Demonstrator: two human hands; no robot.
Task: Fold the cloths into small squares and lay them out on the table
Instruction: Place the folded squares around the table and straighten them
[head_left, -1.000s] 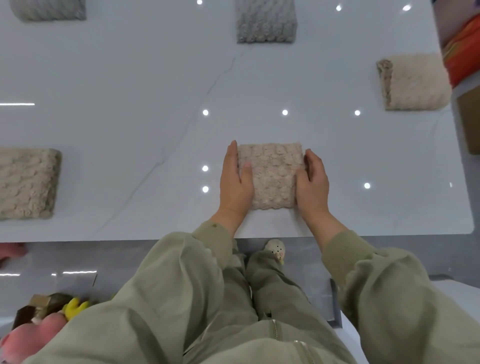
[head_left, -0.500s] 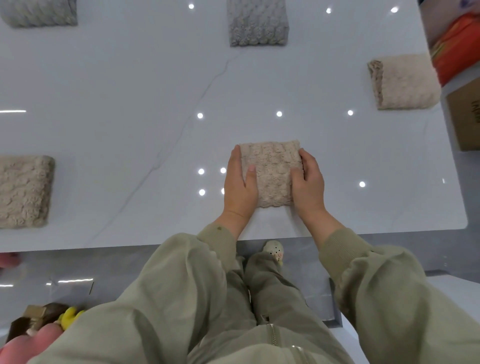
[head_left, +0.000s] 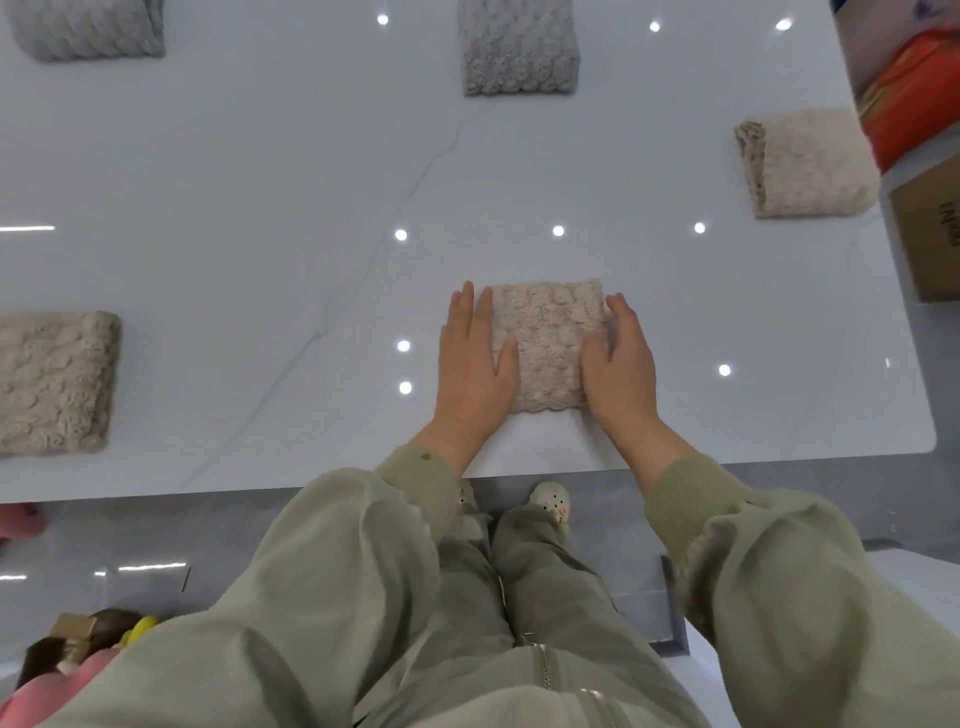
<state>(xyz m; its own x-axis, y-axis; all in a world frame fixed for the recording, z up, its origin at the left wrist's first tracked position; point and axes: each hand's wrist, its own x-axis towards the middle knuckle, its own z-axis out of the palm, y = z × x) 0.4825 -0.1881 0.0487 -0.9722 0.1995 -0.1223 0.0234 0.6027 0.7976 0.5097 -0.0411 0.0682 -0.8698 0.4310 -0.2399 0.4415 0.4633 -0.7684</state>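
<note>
Left hand (head_left: 475, 364) flat, grip spread, pressing left edge of folded beige cloth (head_left: 548, 345), nubbly square, centre frame near bench edge. Right hand (head_left: 621, 364) flat, grip spread, on its right edge. White glossy bench (head_left: 260, 182), ceiling lights reflected; other folded cloths at left, upper left, top centre, upper right. Grey floor below.

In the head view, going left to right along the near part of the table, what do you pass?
Beige folded cloth at the left edge → left hand → beige folded cloth between the hands → right hand. Both hands lie flat against that cloth's sides on the white table.
</note>
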